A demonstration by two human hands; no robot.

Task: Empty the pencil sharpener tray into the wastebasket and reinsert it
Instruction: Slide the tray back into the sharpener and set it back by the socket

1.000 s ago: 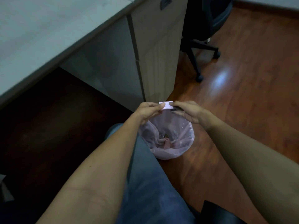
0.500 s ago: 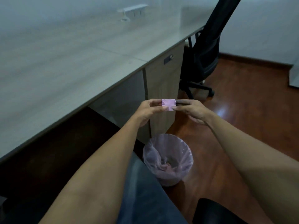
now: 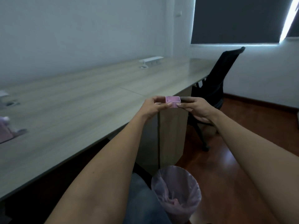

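Note:
A small pink sharpener tray (image 3: 173, 101) is held up at desk height, open side up, and looks empty inside. My left hand (image 3: 153, 106) pinches its left end and my right hand (image 3: 195, 107) pinches its right end. Far below, on the floor beside my leg, stands the wastebasket (image 3: 177, 193), lined with a pinkish plastic bag. A blurred pink and white object (image 3: 7, 130) sits on the desk at the far left edge; it may be the pencil sharpener, but I cannot tell.
A long grey wooden desk (image 3: 77, 107) runs along the white wall, with a cabinet under it behind the tray. A black office chair (image 3: 216, 84) stands to the right on the red wooden floor. White cable covers (image 3: 151, 59) sit on the desk.
Both hands have lifted the tray from just above the wastebasket up to desk height. My view has tilted up from the floor to the desk and wall.

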